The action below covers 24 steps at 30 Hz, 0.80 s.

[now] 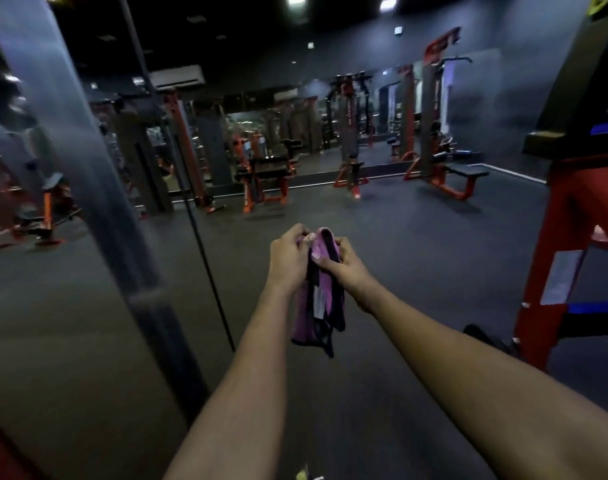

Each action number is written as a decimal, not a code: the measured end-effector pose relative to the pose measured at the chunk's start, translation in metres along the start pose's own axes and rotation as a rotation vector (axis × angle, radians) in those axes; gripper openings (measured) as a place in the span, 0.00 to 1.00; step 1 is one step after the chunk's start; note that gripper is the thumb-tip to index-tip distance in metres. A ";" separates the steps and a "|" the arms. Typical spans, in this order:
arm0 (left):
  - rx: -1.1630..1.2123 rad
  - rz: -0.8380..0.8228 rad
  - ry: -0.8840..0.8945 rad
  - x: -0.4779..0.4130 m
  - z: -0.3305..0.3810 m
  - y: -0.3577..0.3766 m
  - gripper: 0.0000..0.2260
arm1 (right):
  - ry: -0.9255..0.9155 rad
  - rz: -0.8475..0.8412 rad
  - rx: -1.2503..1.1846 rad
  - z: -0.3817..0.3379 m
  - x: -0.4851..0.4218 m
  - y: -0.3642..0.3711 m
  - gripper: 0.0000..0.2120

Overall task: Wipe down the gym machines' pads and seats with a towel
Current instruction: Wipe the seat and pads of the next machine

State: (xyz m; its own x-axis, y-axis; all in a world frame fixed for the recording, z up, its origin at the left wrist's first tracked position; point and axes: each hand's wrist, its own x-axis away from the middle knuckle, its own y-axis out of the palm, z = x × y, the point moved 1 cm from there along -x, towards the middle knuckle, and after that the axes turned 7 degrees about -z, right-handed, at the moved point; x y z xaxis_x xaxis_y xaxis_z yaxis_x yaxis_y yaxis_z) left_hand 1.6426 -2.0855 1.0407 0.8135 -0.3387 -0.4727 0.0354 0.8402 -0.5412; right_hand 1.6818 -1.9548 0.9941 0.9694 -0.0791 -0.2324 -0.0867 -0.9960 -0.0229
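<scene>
A purple towel (321, 299) with dark edging hangs in front of me at the middle of the view. My left hand (288, 259) grips its top from the left, and my right hand (342, 266) grips it from the right, fingers curled round the cloth. Both forearms reach out from the bottom of the frame. The towel's lower end dangles free above the dark floor. It touches no machine. A red machine frame (572, 237) with a dark pad (572, 140) stands close at the right.
A grey upright post (88, 168) and a black cable (205, 258) stand close at the left. Across the dark rubber floor (417, 237), orange-framed machines and a flat bench (465, 173) line a mirrored far wall. The picture is dim and blurred.
</scene>
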 end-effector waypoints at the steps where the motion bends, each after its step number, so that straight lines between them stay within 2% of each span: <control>1: 0.024 0.013 0.004 -0.019 -0.011 0.003 0.06 | -0.015 0.027 0.001 0.006 -0.022 -0.005 0.16; 4: 0.045 0.037 -0.022 -0.068 -0.048 0.012 0.07 | -0.026 0.123 0.051 0.024 -0.087 -0.023 0.06; 8: 0.023 0.053 -0.147 -0.141 -0.108 0.030 0.10 | -0.009 0.162 0.128 0.047 -0.188 -0.044 0.08; 12: -0.026 0.122 -0.250 -0.223 -0.169 0.050 0.11 | 0.017 0.039 0.106 0.078 -0.300 -0.060 0.05; 16: -0.069 0.075 -0.280 -0.286 -0.209 0.053 0.18 | -0.012 -0.185 0.096 0.098 -0.380 -0.061 0.19; 17: -0.083 0.051 -0.302 -0.297 -0.219 0.050 0.21 | -0.019 -0.234 0.091 0.104 -0.399 -0.062 0.19; 19: -0.088 0.006 -0.361 -0.315 -0.242 0.037 0.29 | -0.009 -0.294 0.070 0.114 -0.434 -0.061 0.12; 21: -0.107 0.011 -0.388 -0.338 -0.273 0.019 0.25 | -0.005 -0.311 0.026 0.128 -0.480 -0.056 0.09; 24: -0.115 -0.034 -0.375 -0.368 -0.308 -0.008 0.12 | 0.055 -0.297 -0.069 0.152 -0.543 -0.040 0.08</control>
State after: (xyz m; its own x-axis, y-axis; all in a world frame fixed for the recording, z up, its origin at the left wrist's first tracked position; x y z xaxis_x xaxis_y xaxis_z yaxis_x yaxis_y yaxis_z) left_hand 1.1642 -2.0976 1.0049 0.9693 -0.1698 -0.1780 0.0181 0.7708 -0.6368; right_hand 1.1236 -1.8652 0.9733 0.9610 0.2160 -0.1728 0.2166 -0.9761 -0.0154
